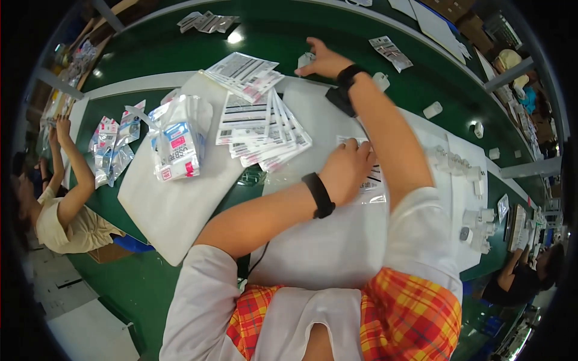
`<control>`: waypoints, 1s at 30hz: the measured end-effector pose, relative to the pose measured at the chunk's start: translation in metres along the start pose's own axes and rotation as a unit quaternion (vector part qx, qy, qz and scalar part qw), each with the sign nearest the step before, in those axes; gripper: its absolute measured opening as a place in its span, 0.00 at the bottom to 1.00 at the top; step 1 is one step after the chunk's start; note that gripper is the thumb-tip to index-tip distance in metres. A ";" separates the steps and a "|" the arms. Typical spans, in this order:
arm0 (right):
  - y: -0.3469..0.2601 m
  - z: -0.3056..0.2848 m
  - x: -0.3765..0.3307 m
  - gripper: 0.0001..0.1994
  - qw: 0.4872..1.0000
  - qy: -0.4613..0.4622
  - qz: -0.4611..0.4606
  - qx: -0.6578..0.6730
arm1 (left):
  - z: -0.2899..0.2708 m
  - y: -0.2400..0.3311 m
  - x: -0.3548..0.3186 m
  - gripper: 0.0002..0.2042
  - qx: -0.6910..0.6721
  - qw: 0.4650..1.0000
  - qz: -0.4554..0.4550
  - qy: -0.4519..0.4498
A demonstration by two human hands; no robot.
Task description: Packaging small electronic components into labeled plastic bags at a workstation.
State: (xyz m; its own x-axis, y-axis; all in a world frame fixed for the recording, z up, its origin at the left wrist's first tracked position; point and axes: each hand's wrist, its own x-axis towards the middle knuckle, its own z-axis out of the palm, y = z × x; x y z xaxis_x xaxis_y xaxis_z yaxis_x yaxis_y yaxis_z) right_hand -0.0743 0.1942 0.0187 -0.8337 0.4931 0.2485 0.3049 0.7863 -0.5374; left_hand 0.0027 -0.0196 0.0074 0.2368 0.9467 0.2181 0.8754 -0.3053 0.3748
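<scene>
Right grip is stretched far across the desk, fingers spread wide, palm down, fingertips touching a small white plastic part on the green belt; nothing is clasped yet. Left grip lies flat, fingers loosely curled, pressing a clear plastic bag with a printed label onto the white board right before the person; it holds nothing else. Both wrists carry black bands. Just left of the left hand sits a fanned stack of printed label sheets, with a second smaller pile above it, near the right hand. Further left, on a second white board, a heap of bagged packs with pink and blue print. More bagged packs lie beside another person's arm at the left edge. White plastic parts stand clustered on the right side of the board, and loose ones are scattered on the belt. A flat bag lies on the belt just right of the right hand. A second co-worker sits at lower right.
</scene>
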 end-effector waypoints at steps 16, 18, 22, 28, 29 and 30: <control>-0.066 -0.101 -0.243 0.27 0.930 -0.006 0.107 0.352 | -0.004 -0.002 -0.008 0.19 0.010 1.000 -0.004 -0.013; -0.058 -0.092 -0.283 0.29 0.965 0.062 0.151 0.205 | 0.001 -0.007 -0.009 0.20 0.004 0.997 0.064 0.048; -0.067 -0.084 -0.323 0.31 0.999 -0.033 0.018 0.027 | 0.004 -0.011 -0.009 0.19 -0.201 0.980 -0.005 0.010; -0.082 -0.063 -0.307 0.29 0.987 0.033 0.135 0.084 | -0.005 0.018 -0.016 0.23 -0.076 0.995 -0.051 -0.048; -0.080 -0.065 -0.302 0.29 0.978 0.027 0.159 0.129 | -0.008 0.025 -0.019 0.25 -0.019 0.997 -0.058 -0.053; -0.078 -0.066 -0.301 0.29 0.978 0.029 0.158 0.130 | -0.008 0.029 -0.023 0.25 -0.016 0.997 -0.057 -0.053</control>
State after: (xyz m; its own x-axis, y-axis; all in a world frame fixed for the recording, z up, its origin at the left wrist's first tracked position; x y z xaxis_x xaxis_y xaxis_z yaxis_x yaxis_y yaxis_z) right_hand 0.1829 0.0086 0.0390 -0.6867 0.7227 0.0784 0.4091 0.4733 -0.7801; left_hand 0.0192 -0.0510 0.0201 0.1809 0.9806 0.0755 0.8857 -0.1958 0.4210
